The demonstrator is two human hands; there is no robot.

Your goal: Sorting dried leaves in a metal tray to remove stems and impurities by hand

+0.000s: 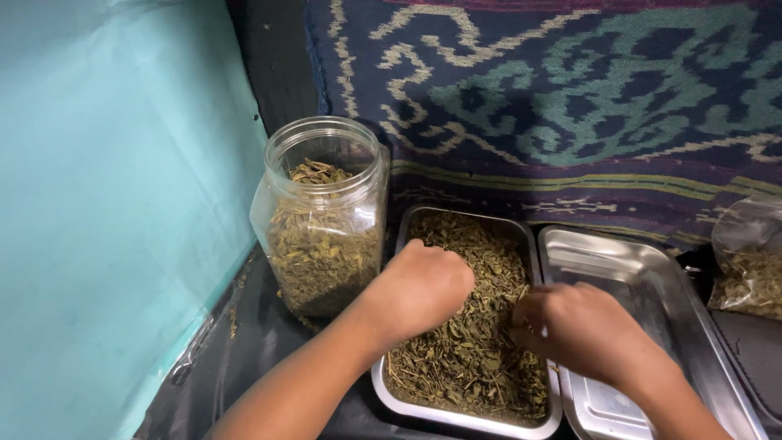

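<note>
Both the left hand (423, 285) and right hand (582, 330) curl loosely closed, pinching dried leaves (472, 358) in the steel tray (533, 244): light, brittle, crumbly, best gathered in gentle fingertip pinches

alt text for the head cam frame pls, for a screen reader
Both hands, left hand and right hand, dig with curled fingers into a steel tray of dried leaves. An open plastic jar of leaves stands left, an empty steel tray right.

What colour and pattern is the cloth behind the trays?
Dark navy cloth with woven teal and cream scroll motifs, striped along its lower edge; seen in the head view.
</note>
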